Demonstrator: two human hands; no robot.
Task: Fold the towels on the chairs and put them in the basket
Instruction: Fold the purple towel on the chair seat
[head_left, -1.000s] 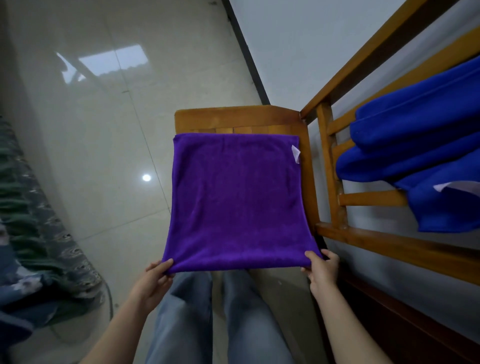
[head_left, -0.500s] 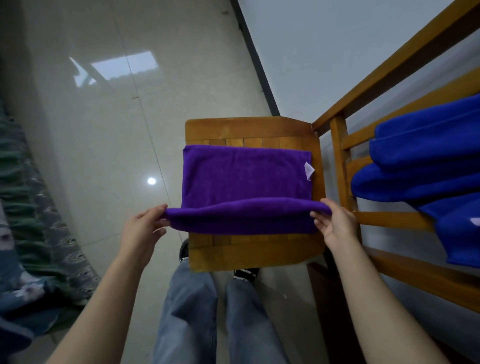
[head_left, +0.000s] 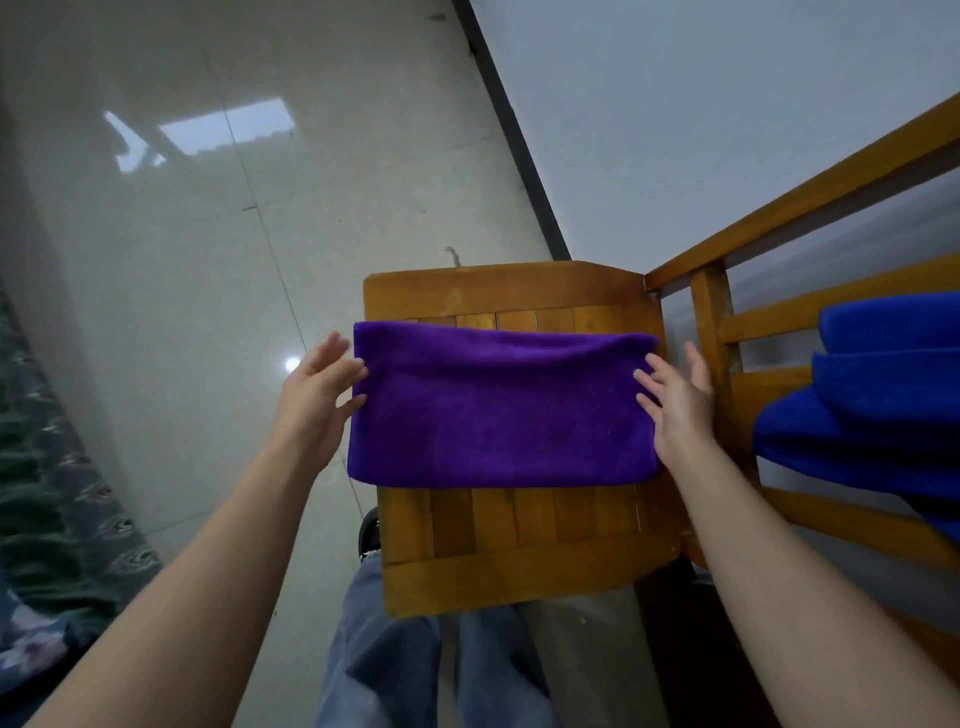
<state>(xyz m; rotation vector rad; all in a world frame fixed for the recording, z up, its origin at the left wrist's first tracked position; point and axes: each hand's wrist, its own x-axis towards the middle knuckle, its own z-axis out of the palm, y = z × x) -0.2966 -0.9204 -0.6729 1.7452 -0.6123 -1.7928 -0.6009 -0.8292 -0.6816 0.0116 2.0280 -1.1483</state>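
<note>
A folded purple towel (head_left: 498, 415) lies flat on a wooden chair (head_left: 519, 551). The left hand (head_left: 317, 397) and right hand (head_left: 678, 402), fingers spread, holding nothing, touch its short ends.

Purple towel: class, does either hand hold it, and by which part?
Neither holds it. The left hand and right hand are open, straight fingers touching both short ends of the purple towel on the chair seat.

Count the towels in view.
2: purple towel folded on the chair seat; blue towel draped over the rail at right, cropped; its folds may hide more.
</note>
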